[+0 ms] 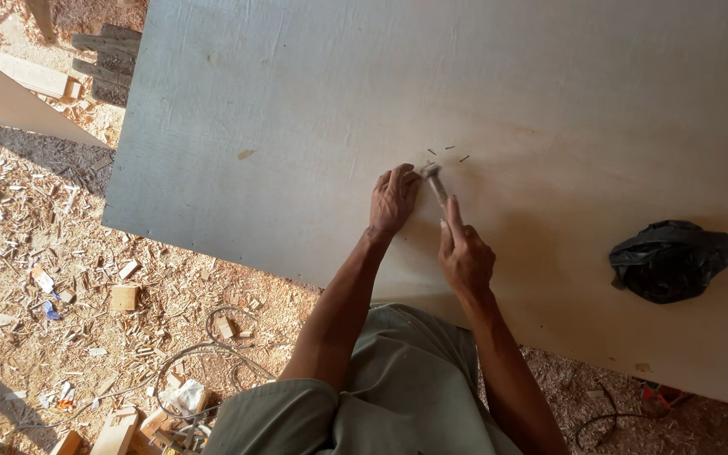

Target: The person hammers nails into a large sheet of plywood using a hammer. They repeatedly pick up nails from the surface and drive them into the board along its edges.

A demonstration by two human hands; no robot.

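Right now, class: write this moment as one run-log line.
left hand: pinching nail on plywood sheet | right hand: gripping hammer, head at nail | loose nails beside | black bag right

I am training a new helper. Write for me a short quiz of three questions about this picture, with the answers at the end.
1. True or false: the right hand holds a hammer.
2. Where does the black plastic bag lie? A) on the ground B) on the plywood sheet C) in the left hand
3. Fill in: loose ____ lie on the sheet just beyond the hammer head.

Key
1. True.
2. B; it rests on the sheet to the person's right.
3. Nails; a few small dark ones, scattered.
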